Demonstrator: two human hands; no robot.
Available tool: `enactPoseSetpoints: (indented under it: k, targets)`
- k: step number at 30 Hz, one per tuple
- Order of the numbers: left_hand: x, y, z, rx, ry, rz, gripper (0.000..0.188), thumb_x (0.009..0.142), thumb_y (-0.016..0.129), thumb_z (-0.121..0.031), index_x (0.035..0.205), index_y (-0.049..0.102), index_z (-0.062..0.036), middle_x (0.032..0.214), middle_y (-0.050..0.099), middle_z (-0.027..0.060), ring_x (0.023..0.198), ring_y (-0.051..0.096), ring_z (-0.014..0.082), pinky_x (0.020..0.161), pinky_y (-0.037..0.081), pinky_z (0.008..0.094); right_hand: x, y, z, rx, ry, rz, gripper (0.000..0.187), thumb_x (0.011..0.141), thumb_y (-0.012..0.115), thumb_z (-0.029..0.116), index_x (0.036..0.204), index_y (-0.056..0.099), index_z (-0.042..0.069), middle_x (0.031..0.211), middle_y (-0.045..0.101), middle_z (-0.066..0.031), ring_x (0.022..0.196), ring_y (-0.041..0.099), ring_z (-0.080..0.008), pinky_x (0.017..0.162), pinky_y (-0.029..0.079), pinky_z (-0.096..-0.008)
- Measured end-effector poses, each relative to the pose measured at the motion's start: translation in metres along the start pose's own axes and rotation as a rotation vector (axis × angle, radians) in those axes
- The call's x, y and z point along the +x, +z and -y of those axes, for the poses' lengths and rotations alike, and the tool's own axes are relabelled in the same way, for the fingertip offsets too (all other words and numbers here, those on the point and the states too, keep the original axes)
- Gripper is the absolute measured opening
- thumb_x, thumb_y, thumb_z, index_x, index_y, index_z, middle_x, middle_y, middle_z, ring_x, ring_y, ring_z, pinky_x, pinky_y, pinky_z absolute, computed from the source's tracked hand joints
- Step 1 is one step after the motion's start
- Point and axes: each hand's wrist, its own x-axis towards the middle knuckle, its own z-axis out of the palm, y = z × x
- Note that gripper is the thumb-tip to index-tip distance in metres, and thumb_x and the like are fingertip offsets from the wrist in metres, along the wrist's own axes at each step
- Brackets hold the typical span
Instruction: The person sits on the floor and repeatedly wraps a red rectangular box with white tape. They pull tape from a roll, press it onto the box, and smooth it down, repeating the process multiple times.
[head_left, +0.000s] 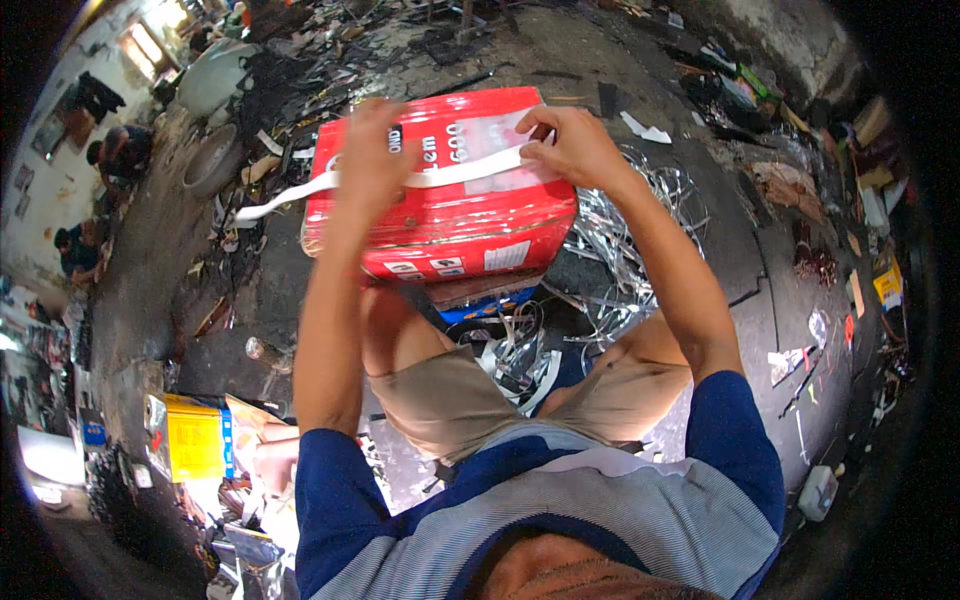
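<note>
White strip [455, 174], narrow, flat and slightly bent, ran across the top of a glossy red box [450, 232], its left end sticking out past the box's edge. Right hand [580, 147] pinched its other end, thumb against fingers. Left hand [376, 150] blurred over the strip; couldn't tell if gripping.

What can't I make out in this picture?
In the head view:
- Left hand: motion blur hides whether its fingers grip the white strip.
- Strip's right end: the right hand covers it.
- Contents of the red box: its walls hide them.
- Blue thing underneath: mostly hidden by the red box.
- People at far left: too small and dim to tell their actions.
</note>
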Motion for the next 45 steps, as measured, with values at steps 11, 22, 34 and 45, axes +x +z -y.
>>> enactPoseSetpoints:
  k: [11,22,34,45]
  targets:
    - [-0.010,0.096,-0.077,-0.650,-0.190,0.145,0.017,0.078,0.075,-0.010,0.093,0.073,-0.0016,0.089,0.068,0.0137,0.074,0.068,0.0248,0.069,0.054,0.0353,-0.029,-0.003,0.002,-0.243,-0.154,-0.164,0.019,0.083,0.073,0.023,0.095,0.072,0.009,0.089,0.069,-0.0064,0.080,0.067,-0.0270,0.070,0.052,-0.0364]
    - [-0.015,0.091,-0.083,-0.496,0.099,0.068,0.009,0.081,0.071,-0.006,0.088,0.072,-0.0004,0.085,0.063,0.0128,0.074,0.065,0.0298,0.068,0.053,0.0374,-0.036,-0.020,0.008,-0.409,-0.331,-0.021,0.015,0.086,0.069,0.020,0.095,0.074,0.009,0.096,0.064,-0.0057,0.083,0.066,-0.0273,0.070,0.053,-0.0389]
    - [-0.011,0.099,-0.076,-0.699,-0.236,0.198,0.011,0.081,0.078,-0.007,0.087,0.074,0.0007,0.081,0.063,0.0060,0.072,0.060,0.0107,0.062,0.048,0.0268,-0.033,-0.007,-0.011,0.049,-0.123,-0.164,0.016,0.078,0.078,0.015,0.086,0.075,0.001,0.086,0.059,-0.0084,0.078,0.059,-0.0203,0.068,0.047,-0.0307]
    - [-0.006,0.100,-0.079,-0.548,-0.202,0.143,0.013,0.075,0.076,-0.012,0.080,0.074,-0.0006,0.075,0.066,0.0112,0.065,0.065,0.0198,0.061,0.051,0.0336,-0.031,0.034,-0.024,0.623,0.320,-0.291,0.015,0.075,0.073,0.010,0.086,0.065,0.003,0.065,0.047,0.0013,0.062,0.043,-0.0086,0.057,0.038,-0.0272]
